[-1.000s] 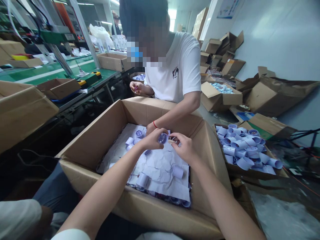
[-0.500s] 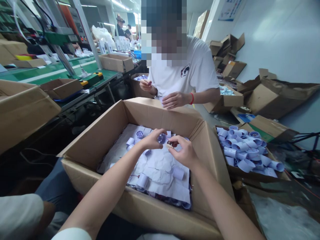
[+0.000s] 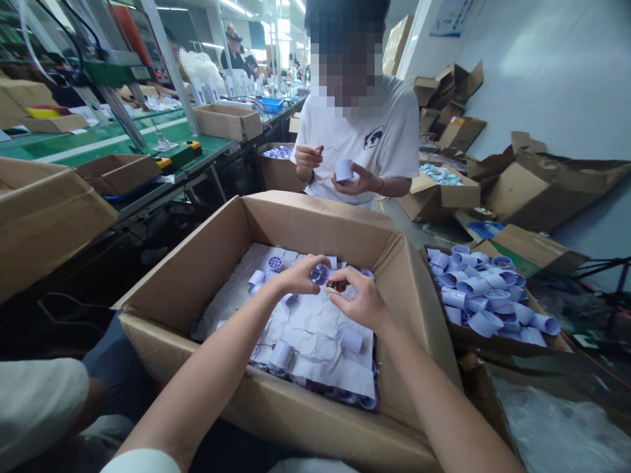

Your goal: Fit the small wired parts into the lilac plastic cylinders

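My left hand (image 3: 298,274) is closed round a small pale-blue round plastic part (image 3: 317,273) with spokes in its open end. My right hand (image 3: 359,299) pinches a tiny dark part (image 3: 332,286) right beside it, almost touching. Both hands hover over a large open cardboard box (image 3: 207,259) lined with crumpled white paper (image 3: 315,338). Several more pale-blue tube-shaped parts (image 3: 282,355) lie loose on that paper.
A co-worker in a white T-shirt (image 3: 367,141) sits across the box, holding a pale tube (image 3: 344,170). A second box full of pale-blue parts (image 3: 486,295) stands at right. Green workbench (image 3: 98,141) at left. Empty cartons (image 3: 542,180) are piled along the right wall.
The co-worker's hand left the big box and rose to the chest with a pale tube. My right hand has closed in on the part in my left.
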`<state>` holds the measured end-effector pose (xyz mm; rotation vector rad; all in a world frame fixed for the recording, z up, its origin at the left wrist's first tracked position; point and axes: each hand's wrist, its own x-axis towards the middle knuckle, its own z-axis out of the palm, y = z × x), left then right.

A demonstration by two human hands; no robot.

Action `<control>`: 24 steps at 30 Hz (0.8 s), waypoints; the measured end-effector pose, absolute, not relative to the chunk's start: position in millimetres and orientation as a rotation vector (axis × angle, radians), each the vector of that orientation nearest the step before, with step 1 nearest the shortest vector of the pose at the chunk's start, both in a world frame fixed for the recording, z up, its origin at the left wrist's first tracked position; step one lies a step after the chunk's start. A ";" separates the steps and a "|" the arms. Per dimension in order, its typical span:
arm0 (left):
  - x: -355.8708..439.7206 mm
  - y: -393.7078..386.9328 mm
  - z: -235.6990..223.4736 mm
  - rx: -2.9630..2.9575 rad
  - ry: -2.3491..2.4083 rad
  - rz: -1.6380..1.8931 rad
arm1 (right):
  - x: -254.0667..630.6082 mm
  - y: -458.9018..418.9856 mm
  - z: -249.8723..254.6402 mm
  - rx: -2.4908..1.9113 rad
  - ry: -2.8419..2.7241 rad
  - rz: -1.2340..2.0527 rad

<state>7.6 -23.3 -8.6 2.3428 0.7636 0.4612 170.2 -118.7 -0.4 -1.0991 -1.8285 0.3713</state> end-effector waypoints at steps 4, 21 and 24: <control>8.6 -25.2 -7.3 2.357 0.746 0.459 | 169.5 -117.5 -2.3 -1.074 -1.873 0.355; 16.1 -30.9 1.1 2.411 0.700 0.355 | 174.0 -107.6 -16.4 -1.187 -1.945 0.221; 18.1 -33.3 4.2 2.429 0.663 0.374 | 171.5 -108.4 -16.1 -1.253 -1.953 0.120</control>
